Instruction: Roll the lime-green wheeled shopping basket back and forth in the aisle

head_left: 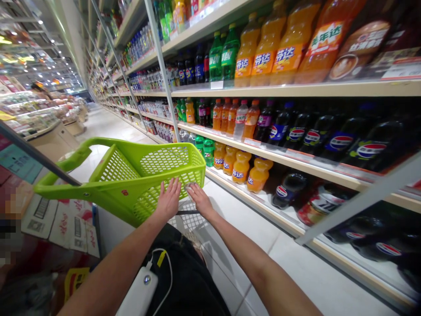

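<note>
Touching cart (113, 191): left hand (169, 199) is lying on the mesh side, fingers extending, grip wide, clasping nothing I'm seeing.
Right hand (200, 199): reaching to the mesh just beside the left; can't tell if it's pinching something.
Cart spot: standing side-on, one end pointing at the shelf (279, 90).
Handle (77, 158): neither hand is holding it; an off-centre push could be swinging the cart, I'd guess.
Orange bottles (240, 167): standing low near that end; a bump could be toppling them.
Cable (171, 276): looping loose from the white pack (140, 287); snagging could be yanking it out.
</note>
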Demonstrator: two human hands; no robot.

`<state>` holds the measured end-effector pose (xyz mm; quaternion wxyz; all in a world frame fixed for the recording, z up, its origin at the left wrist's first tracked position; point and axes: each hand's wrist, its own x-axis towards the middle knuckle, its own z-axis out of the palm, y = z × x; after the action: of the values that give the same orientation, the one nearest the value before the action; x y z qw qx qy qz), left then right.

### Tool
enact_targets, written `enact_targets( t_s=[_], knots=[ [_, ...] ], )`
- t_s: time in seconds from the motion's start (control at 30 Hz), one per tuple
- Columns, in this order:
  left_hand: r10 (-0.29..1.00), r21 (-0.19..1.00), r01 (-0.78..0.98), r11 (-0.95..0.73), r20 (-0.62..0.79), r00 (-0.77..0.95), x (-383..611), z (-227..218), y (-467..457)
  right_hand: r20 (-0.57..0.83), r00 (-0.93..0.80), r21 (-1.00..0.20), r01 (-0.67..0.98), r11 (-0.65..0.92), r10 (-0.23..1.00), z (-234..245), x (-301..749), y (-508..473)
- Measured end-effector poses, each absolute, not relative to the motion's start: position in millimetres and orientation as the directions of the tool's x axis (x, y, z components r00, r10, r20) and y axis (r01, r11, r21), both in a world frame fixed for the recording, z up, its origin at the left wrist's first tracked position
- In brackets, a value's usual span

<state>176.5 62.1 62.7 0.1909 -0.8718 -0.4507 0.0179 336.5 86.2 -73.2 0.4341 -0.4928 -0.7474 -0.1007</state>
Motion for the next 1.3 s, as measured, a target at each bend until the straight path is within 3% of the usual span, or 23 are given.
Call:
enact_targets(
  t_s=[0.23,0.37,0.73,1.07,1.3],
  knots=[
    [0.796,-0.349,0.789,-0.506,0.162,0.583,162,59,57,0.823,-0.071,-0.316,0.767,0.558,0.563,-21,337,82],
    [0.795,-0.360,0.797,-0.485,0.198,0.573,158,66,57,0.816,-0.056,-0.322,0.782,0.533,0.575,6,329,91],
    [0.828,-0.358,0.817,-0.452,0.173,0.534,133,60,49,0.709,-0.233,-0.237,0.810,0.536,0.666,-66,300,86],
    [0.848,-0.364,0.852,-0.376,0.236,0.475,106,73,46,0.834,-0.190,-0.196,0.776,0.599,0.518,14,278,87],
    [0.860,-0.360,0.858,-0.366,0.222,0.460,95,70,41,0.773,-0.297,-0.153,0.771,0.619,0.560,-31,258,90]
  ],
)
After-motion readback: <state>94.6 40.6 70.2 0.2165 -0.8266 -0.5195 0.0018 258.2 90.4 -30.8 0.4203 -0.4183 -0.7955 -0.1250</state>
